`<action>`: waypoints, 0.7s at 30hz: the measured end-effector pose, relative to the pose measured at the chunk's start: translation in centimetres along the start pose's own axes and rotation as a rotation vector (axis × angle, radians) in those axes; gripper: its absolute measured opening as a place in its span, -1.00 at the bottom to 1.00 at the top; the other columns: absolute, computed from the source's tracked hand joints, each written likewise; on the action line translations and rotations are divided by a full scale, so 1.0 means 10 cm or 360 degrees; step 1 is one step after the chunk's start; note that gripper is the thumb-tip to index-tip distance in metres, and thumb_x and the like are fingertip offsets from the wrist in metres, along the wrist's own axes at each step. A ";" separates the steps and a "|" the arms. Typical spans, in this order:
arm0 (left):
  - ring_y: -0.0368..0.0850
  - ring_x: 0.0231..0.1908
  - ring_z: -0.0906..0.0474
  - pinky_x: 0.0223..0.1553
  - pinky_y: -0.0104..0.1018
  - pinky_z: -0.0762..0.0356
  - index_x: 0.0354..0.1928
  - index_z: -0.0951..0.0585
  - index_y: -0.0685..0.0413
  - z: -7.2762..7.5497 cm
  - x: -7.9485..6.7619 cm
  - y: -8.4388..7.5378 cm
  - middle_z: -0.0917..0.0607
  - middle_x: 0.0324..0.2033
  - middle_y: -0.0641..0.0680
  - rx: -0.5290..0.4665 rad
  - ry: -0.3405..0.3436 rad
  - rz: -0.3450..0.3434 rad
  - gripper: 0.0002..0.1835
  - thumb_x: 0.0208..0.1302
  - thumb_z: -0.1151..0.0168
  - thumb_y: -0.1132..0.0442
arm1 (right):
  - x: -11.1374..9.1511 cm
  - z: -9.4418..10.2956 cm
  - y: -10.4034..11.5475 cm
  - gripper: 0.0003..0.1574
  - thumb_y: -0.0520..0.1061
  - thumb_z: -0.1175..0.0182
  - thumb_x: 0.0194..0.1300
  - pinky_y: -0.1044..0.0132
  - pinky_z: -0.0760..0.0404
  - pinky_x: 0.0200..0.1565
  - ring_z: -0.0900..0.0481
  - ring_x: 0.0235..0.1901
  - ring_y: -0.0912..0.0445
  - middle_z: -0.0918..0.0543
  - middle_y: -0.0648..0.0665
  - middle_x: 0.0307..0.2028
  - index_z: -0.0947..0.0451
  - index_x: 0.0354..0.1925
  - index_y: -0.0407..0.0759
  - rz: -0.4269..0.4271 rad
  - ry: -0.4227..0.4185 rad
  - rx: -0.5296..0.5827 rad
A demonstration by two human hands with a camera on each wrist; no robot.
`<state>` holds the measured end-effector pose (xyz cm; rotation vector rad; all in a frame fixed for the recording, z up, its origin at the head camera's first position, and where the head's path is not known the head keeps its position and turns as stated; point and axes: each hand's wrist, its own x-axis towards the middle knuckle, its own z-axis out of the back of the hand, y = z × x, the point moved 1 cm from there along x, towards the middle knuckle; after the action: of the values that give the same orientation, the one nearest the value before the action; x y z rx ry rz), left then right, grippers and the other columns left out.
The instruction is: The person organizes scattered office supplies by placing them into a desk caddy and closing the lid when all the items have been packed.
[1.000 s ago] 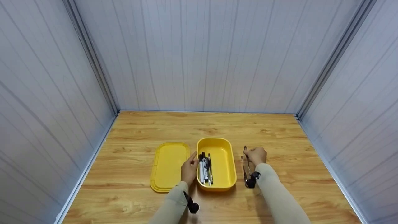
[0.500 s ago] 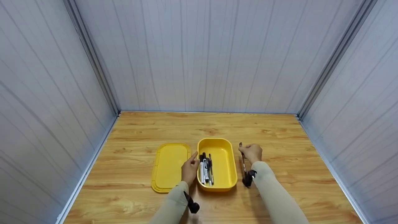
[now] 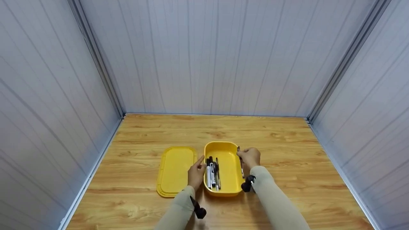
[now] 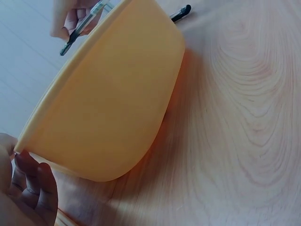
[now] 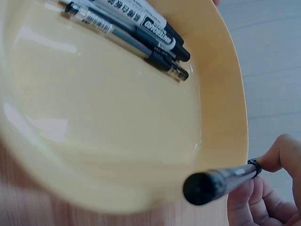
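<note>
My right hand (image 3: 250, 156) pinches a pen (image 5: 230, 181) with a dark end between thumb and fingers. The pen overlaps the right rim of a deep yellow box (image 3: 230, 172), slanting over it in the right wrist view. Inside, along the box's left side, lie whiteboard markers (image 5: 153, 26) with black caps and a clear-barrelled pen (image 5: 129, 41). At the left wall rests my left hand (image 3: 195, 175), its index finger stretched forward against the rim. The left wrist view shows its fingertips (image 4: 46, 176) at the outer wall.
A flat yellow lid (image 3: 175, 171) lies left of the box, partly beside the left hand. Pale panel walls (image 3: 211, 57) enclose the wood-grain table (image 3: 281, 137) at the back and both sides. A black-tipped object (image 4: 181, 13) shows past the box in the left wrist view.
My right hand has carried the pen leftward, from the table on the right to the box's right rim. The left hand keeps its place at the box.
</note>
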<state>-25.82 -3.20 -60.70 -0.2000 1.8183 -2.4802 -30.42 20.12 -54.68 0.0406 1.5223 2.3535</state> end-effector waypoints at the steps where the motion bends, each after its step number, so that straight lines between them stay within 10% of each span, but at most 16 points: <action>1: -0.13 -0.33 -0.49 -0.19 -0.21 -0.48 0.34 -0.48 0.06 0.00 0.00 0.00 -0.67 -0.33 0.10 0.0003 0.0000 0.0002 -0.53 0.40 -0.14 0.27 | 0.00 -0.02 0.01 -0.88 -0.22 -0.34 0.11 0.30 -0.60 -0.46 -0.64 -0.50 0.05 -0.71 -0.22 -0.44 -0.71 -0.40 -0.29 -0.0005 0.0008 -0.0002; 21: -0.15 -0.34 -0.47 -0.25 -0.26 -0.46 0.36 -0.46 0.05 -0.02 0.00 0.00 -0.66 -0.33 0.09 0.0007 0.0011 0.0034 -0.51 0.40 -0.12 0.28 | -0.13 -0.42 0.23 -0.92 -0.24 -0.40 0.06 0.11 -0.70 -0.30 -0.65 -0.51 0.08 -0.70 -0.13 -0.48 -0.68 -0.51 -0.21 0.0035 0.0023 -0.0062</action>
<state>-25.90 -2.99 -60.81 -0.1710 1.8073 -2.4736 -30.62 15.16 -54.20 0.0312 1.4894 2.4049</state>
